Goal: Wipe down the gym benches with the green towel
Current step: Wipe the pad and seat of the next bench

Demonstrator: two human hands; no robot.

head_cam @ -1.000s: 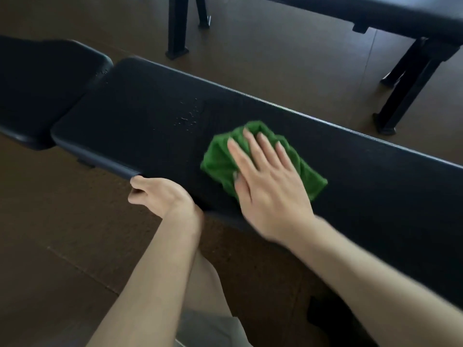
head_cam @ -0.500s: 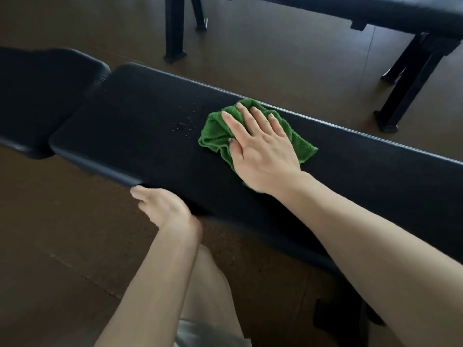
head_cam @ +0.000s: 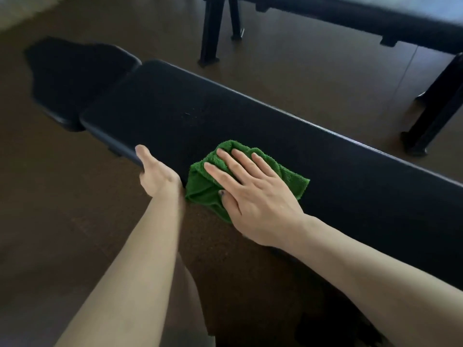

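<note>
Brown floor (head_cam: pixel 62 209): underlies everything in view, seam line visible at upper right. Long black bench pad (head_cam: pixel 275 136): runs diagonally from centre left to the right edge, surface matte, faint speckled marks near its middle. Shorter black seat pad (head_cam: pixel 75 81): sits just beside the long pad's left end, separated by a narrow gap. Second bench (head_cam: pixel 375 23): stands well apart at the top of the view, dark legs planted on the floor. Green towel (head_cam: pixel 250 176): bunched and folded, lying on the long pad's near edge, one corner hanging slightly over that edge. Right hand (head_cam: pixel 253 194): laid flat on top of the towel, fingers straight and spread, palm pressing the cloth onto the pad, thumb tucked along the towel's near side; nothing clasped. Left hand (head_cam: pixel 157 174): placed just beside the towel on the pad's near edge, thumb lying on the upper surface, remaining fingers hidden beneath the edge, so apparently wrapped around the pad's rim. Both forearms: bare, extending from the bottom of the view.
</note>
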